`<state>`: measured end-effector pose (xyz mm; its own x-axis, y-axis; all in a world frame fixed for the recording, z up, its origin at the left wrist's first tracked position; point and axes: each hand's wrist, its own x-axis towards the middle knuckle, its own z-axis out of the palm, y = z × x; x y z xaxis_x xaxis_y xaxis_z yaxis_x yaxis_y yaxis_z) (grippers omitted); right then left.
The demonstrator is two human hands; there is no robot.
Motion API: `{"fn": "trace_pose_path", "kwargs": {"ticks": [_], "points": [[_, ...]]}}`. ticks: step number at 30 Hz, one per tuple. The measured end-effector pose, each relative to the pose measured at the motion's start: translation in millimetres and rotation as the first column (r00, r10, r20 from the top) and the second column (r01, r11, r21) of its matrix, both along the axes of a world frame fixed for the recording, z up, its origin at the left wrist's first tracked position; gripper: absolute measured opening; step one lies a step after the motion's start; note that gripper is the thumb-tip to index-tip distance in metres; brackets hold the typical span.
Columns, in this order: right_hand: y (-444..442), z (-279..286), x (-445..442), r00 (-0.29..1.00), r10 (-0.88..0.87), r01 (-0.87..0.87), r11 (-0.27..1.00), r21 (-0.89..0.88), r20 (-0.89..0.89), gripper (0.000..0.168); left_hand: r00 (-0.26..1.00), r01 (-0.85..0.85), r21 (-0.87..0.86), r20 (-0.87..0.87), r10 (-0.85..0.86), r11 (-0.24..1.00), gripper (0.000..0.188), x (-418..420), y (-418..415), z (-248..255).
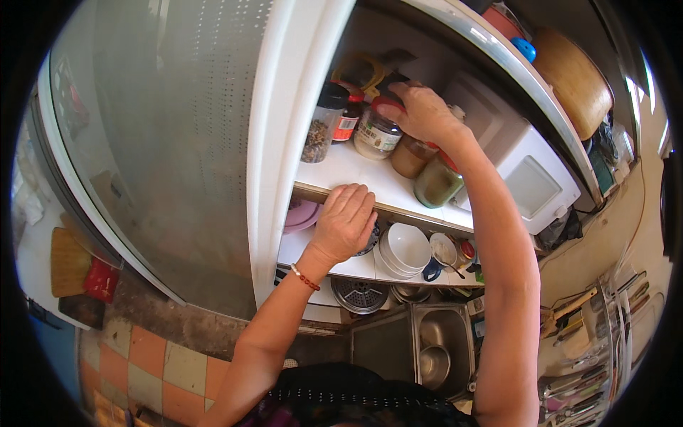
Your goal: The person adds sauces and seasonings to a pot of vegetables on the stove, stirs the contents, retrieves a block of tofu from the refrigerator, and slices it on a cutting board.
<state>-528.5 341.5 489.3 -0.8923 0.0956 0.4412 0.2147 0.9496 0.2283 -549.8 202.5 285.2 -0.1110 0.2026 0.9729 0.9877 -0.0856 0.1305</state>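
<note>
My left hand [346,220] rests on the front edge of a white cabinet shelf [341,171], its fingers extended close together and nothing seen in it. My right hand [424,111] reaches over a row of jars on that shelf. Its thumb overlaps the red lid of a labelled glass jar of pale powder [374,137]; the far fingers are partly hidden, so a grip is unclear. Left of it stand a dark bottle with a red cap [347,123] and a black-lidded jar of dried pieces [319,133]. Below my right wrist are a brown-filled jar [411,156] and a greenish jar [438,181].
A frosted sliding door [160,133] with a white frame [285,107] borders the left. To the right sits a white microwave [533,176]. Below are stacked white bowls [408,248], a pink basin [301,216] and a steel sink [443,325]. A large pot [573,80] stands above.
</note>
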Motion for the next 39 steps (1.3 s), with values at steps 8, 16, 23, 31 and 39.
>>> {"fn": "trace_pose_path", "kwargs": {"ticks": [8, 16, 23, 31, 39], "points": [[10, -5, -36, 0.971, -0.120, 0.157, 0.973, -0.170, 0.208, 0.057, 1.000, 0.026, -0.006, 0.009, -0.026, 1.000, 0.033, -7, -1, -1], [-26, 14, 28, 0.967, 0.214, -0.249, 0.912, -0.325, -0.141, 0.061, 0.985, 0.141, 0.068, 0.091, -0.147, 0.988, 0.042, -5, -7, 0], [-112, -55, 156, 0.970, 0.184, -0.233, 0.888, -0.397, -0.157, 0.071, -0.208, 0.620, 0.728, 0.514, -0.832, 0.295, 0.104, 65, -48, -29], [-129, -209, 260, 0.875, -0.376, 0.209, 0.863, -0.461, -0.307, 0.062, -0.831, 0.511, 0.839, 0.538, -0.141, 0.186, 0.062, 150, -33, -124], [-180, -269, 350, 0.747, -0.596, 0.348, 0.728, -0.591, -0.295, 0.057, -0.698, 0.530, 0.847, 0.405, 0.590, 0.046, 0.052, 223, -39, -158]]}}
